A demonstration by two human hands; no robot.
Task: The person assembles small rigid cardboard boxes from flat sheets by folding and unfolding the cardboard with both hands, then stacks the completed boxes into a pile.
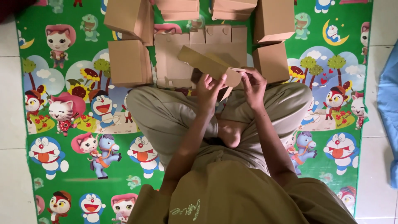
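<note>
I sit cross-legged on a green cartoon-print mat (83, 124). Both hands hold a half-folded brown cardboard box (207, 64) above my knees. My left hand (208, 89) grips its near lower edge. My right hand (253, 85) pinches a flap at the box's right end. The box tilts up to the left. A flat stack of unfolded cardboard blanks (195, 45) lies on the mat just beyond it.
Several folded brown boxes surround the blanks: one at left (129, 62), one at upper left (128, 16), two along the top (178, 8), two at right (271, 62). White floor tiles (10, 124) border the mat. A blue cloth (389, 103) lies at the right edge.
</note>
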